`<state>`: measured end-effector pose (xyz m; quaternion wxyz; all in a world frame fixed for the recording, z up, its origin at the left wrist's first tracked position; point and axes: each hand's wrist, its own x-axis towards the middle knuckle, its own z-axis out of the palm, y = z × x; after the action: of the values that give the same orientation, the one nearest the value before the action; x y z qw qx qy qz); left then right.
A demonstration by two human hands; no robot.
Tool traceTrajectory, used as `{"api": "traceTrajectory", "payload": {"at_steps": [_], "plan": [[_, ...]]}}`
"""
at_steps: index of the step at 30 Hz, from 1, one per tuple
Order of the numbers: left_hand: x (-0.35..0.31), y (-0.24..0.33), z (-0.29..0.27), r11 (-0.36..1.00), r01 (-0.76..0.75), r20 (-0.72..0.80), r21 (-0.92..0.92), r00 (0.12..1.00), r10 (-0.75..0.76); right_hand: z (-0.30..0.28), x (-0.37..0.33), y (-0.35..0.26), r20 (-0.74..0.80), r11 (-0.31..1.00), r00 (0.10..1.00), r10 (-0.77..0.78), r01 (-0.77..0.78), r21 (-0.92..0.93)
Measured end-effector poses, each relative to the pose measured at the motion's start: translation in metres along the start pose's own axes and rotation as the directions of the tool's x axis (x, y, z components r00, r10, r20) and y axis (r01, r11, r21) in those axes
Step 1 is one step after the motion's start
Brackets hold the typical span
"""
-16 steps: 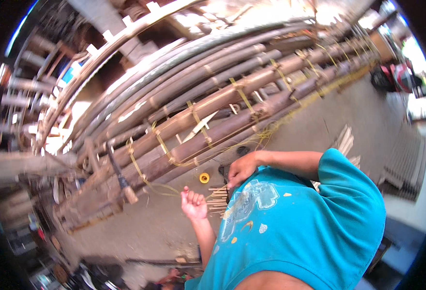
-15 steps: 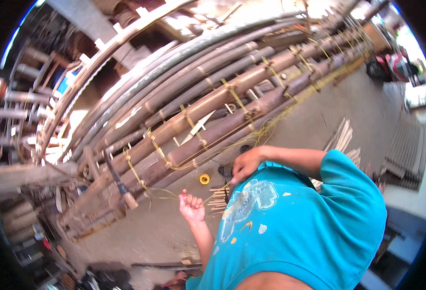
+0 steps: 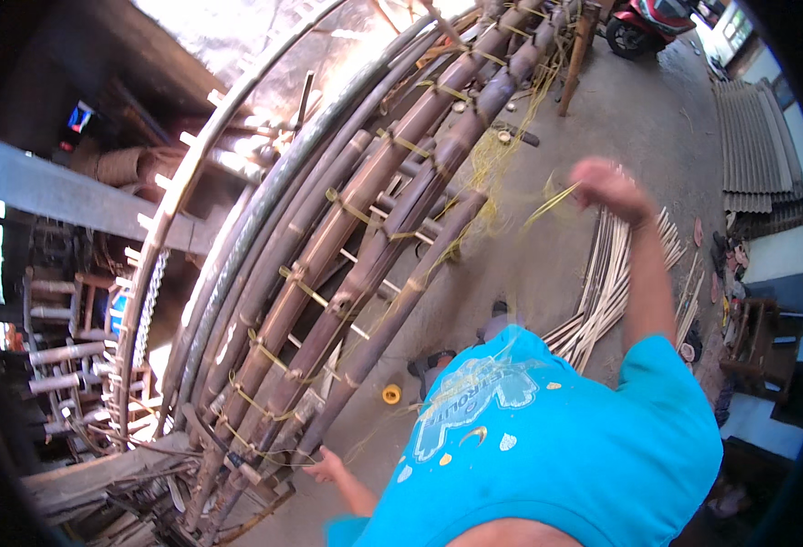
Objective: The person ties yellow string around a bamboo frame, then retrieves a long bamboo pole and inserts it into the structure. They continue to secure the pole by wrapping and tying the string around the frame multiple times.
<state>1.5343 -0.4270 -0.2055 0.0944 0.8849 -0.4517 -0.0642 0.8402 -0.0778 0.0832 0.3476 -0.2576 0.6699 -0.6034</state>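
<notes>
A frame of long brown bamboo poles (image 3: 347, 296) is lashed at intervals with yellow cord. Far to the right, my right hand (image 3: 609, 189) is raised and smeared by motion, closed on a loop of yellow cord (image 3: 552, 202) that trails toward the poles. Low by the near end of the nearest pole (image 3: 406, 301), my left hand (image 3: 328, 466) has its thumb up and its fingers curled at the yellow cord there; the fingertips are small and partly hidden. Loose yellow strands (image 3: 502, 150) hang in a tangle along the poles' right side.
Pale split sticks (image 3: 602, 287) lie on the concrete floor at right. A yellow roll (image 3: 391, 394) sits by my feet. A hammer-like tool (image 3: 242, 467) rests across the poles' near end. Corrugated sheets (image 3: 757, 137) and a red motorbike (image 3: 652, 23) stand farther off.
My right hand has swung from beside my shirt out to the far right, drawing cord with it. My left hand has moved down to the poles' near end. The view has turned.
</notes>
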Motion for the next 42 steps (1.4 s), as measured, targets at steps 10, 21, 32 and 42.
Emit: {"api": "traceTrajectory", "payload": {"at_steps": [10, 21, 32, 42], "plan": [[-0.419, 0.314, -0.072, 0.518, 0.108, 0.487, -0.849, -0.222, 0.845, 0.086, 0.012, 0.109, 0.226, 0.953, 0.968, -0.109, 0.167, -0.251], [-0.248, 0.322, 0.082, 0.39, -0.869, 0.761, -0.305, 0.025, 0.649, -0.247, -0.19, 0.089, -0.545, 0.817, 0.835, -0.07, 0.362, 0.45], [-0.405, 0.507, 0.204, 0.106, -0.876, 0.855, -0.47, -0.422, 0.301, -0.169, -0.004, 0.188, -0.781, 0.964, 0.609, 0.136, -0.264, -0.038], [-0.587, 0.603, 0.235, -0.209, -0.732, 0.727, -0.649, -0.677, 0.114, -0.203, -0.035, 0.184, -0.738, 0.52, 0.484, 0.471, -0.828, -0.211]]}}
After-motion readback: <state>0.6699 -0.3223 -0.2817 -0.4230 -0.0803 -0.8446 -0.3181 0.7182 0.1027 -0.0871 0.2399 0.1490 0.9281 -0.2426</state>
